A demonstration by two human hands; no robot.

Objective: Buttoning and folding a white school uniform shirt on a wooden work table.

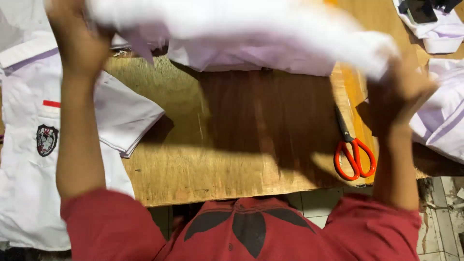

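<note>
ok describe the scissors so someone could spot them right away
On the wooden tabletop, look to its right edge, just below the right hand. The scissors lie flat there, blades pointing away; their bright orange loop handles stand out from the white shirts around.

Scissors (354, 154) on table (217, 159), right of shirt (43, 145)

We are in a sewing or clothes workshop. We see a bare wooden tabletop (203, 159) with white shirts all around it. One white shirt (29, 159) with a small badge lies at the left edge. More white shirts (444, 121) lie at the right edge and in the far right corner. Orange scissors (354, 155) rest near the right front corner. Below the front edge we see a tiled floor (437, 227).
</note>
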